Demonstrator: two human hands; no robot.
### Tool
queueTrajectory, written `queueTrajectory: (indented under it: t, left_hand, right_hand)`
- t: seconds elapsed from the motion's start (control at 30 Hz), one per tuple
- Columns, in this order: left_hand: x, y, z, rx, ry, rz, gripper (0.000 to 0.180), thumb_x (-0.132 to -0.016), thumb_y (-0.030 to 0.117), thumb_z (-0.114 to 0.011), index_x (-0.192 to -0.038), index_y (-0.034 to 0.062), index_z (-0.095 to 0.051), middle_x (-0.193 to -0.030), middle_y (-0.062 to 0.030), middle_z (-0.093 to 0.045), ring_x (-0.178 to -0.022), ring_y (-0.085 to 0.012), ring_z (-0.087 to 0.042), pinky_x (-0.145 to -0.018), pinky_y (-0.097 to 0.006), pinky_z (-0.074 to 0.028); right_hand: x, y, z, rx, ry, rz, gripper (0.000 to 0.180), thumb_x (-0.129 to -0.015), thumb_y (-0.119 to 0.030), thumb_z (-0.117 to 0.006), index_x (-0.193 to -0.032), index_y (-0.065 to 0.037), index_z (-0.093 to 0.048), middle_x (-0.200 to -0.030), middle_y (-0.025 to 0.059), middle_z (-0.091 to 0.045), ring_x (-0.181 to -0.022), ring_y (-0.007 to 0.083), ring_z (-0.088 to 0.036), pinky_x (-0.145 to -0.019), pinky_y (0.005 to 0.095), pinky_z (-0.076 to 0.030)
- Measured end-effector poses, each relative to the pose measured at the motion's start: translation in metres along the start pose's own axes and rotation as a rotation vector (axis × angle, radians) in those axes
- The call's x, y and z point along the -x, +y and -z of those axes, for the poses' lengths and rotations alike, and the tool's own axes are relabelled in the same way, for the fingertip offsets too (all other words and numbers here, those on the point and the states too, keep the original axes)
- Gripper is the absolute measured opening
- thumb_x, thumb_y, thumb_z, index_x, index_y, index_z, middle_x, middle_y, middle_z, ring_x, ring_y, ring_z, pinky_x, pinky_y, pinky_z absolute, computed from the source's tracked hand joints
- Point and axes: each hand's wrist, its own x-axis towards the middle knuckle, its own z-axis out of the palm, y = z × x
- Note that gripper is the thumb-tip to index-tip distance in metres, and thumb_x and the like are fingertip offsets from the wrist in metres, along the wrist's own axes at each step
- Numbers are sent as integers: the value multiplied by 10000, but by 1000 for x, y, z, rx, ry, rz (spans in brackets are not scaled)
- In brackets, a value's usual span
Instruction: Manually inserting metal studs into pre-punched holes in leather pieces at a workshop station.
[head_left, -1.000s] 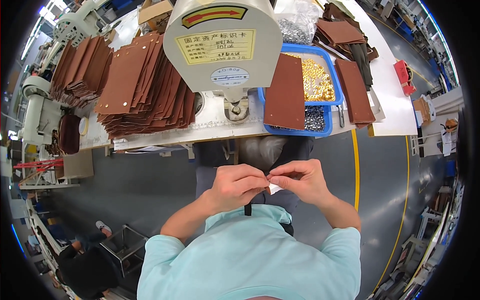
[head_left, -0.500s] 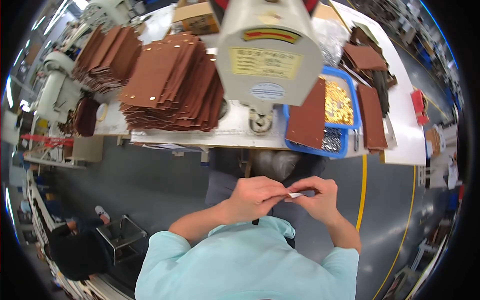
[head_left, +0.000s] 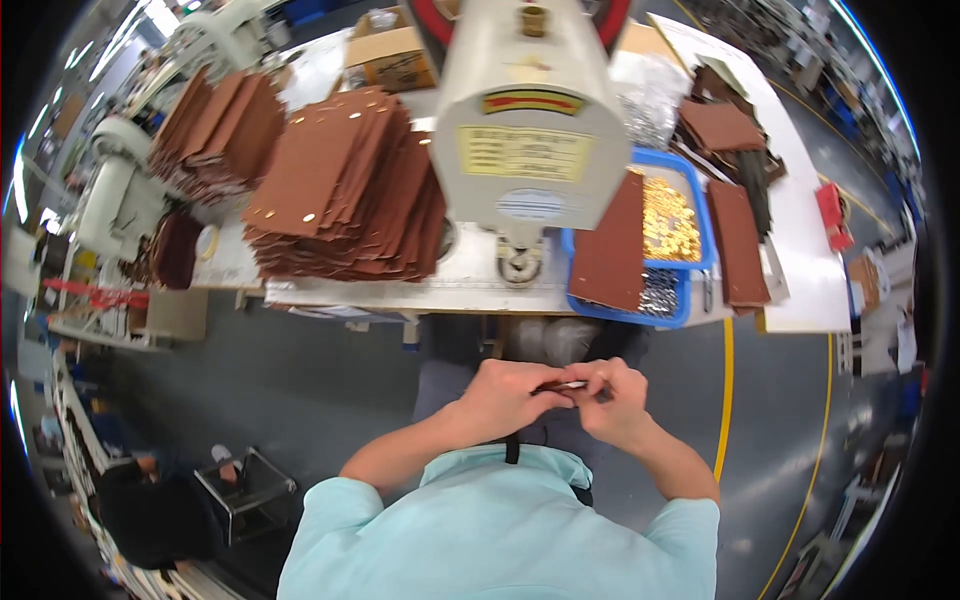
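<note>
In front of my chest, below the table edge, my left hand (head_left: 508,398) and my right hand (head_left: 612,402) meet with fingers pinched together. Between their fingertips shows a small white strip (head_left: 577,384) with a dark edge; most of it is covered by the fingers, so I cannot tell its exact kind. Both hands are closed on it. Beyond them, at the table's front, stands a grey press machine (head_left: 525,140) with a rounded metal end (head_left: 519,262) low over the tabletop.
Stacked brown leather-like panels (head_left: 325,190) lie left of the machine. To its right, blue trays hold gold-coloured metal pieces (head_left: 668,220) and silver ones (head_left: 660,293), with a brown panel (head_left: 610,255) across them. A person in black (head_left: 155,510) is at lower left beside a metal-framed stool (head_left: 250,490).
My right hand has moved slightly left, its fingers curling closer to the left hand. Less of the white strip shows. The view has tilted a little, so the table sits lower.
</note>
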Motion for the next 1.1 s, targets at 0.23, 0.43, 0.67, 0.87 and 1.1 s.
queueTrajectory:
  t: [0.23, 0.43, 0.67, 0.87, 1.1]
  left_hand:
    - [-5, 1, 0, 16, 16, -5, 305, -774, 107, -855, -1068, 56, -790, -888, -101, -778, -699, -192, -735, -639, -273, -577]
    - [-9, 4, 7, 106, -8, 108, 298, -828, 135, -820, -1104, 37, -764, -933, -104, -778, -797, -211, -761, -707, -300, -600]
    - [-3, 3, 9, -112, 145, -30, 439, -853, 93, -797, -1276, 66, -683, -983, -120, -760, -771, -191, -727, -683, -299, -582]
    - [-4, 37, 39, -61, -84, 346, 476, -883, -45, -602, -1340, 86, -606, -1274, -158, -667, -987, -338, -703, -853, -405, -575]
    - [-5, 21, 48, -10, -78, 206, 458, -894, -27, -613, -1337, 89, -608, -1313, -144, -649, -1002, -337, -678, -874, -372, -548]
  right_hand:
    - [-7, 7, -6, 23, 35, 234, 289, -687, 215, -648, -783, -23, -515, -881, 172, -737, -784, 276, -760, -663, 352, -629]
    - [-14, -6, 7, -177, -2, -17, 291, -754, 114, -778, -939, 4, -582, -945, 183, -748, -888, 276, -763, -842, 384, -628]
    - [-126, 30, 104, 487, 174, -188, 146, -862, -100, -725, -982, -35, -777, -907, 156, -764, -847, 276, -756, -795, 366, -578]
    - [-162, 129, 169, 974, 136, -152, 166, -809, -122, -735, -944, -44, -791, -883, 192, -747, -847, 392, -722, -822, 471, -576]
    - [-174, 137, 171, 911, 115, -286, 146, -808, -184, -765, -850, -45, -781, -840, 194, -739, -836, 373, -728, -805, 473, -575]
